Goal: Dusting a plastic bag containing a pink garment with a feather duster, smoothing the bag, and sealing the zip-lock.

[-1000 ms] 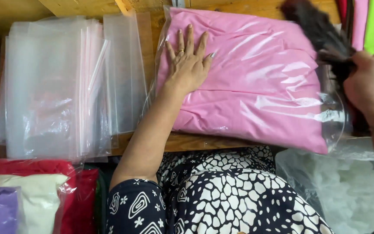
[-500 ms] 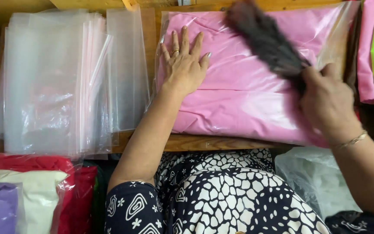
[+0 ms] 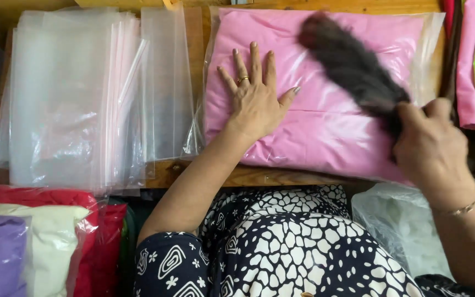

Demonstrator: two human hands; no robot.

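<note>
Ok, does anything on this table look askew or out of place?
Mostly tidy. One clear bag sticks out from the bag stack, edges uneven. The pink package lies flat under the left hand; the right hand holds a dark brush.

Left hand (image 3: 257,102): bare, with a gold ring on one finger and longish nails in a pale polish.
Right hand (image 3: 432,151): bare — slightly blurred.
Right wrist: a thin gold chain bracelet (image 3: 467,207).
Arms: bare to above the elbow — short sleeves.
Garment (image 3: 281,247): dark navy cloth printed with white pebble-like patches; the left sleeve (image 3: 166,264) shows white spiral shapes and small flowers.
</note>
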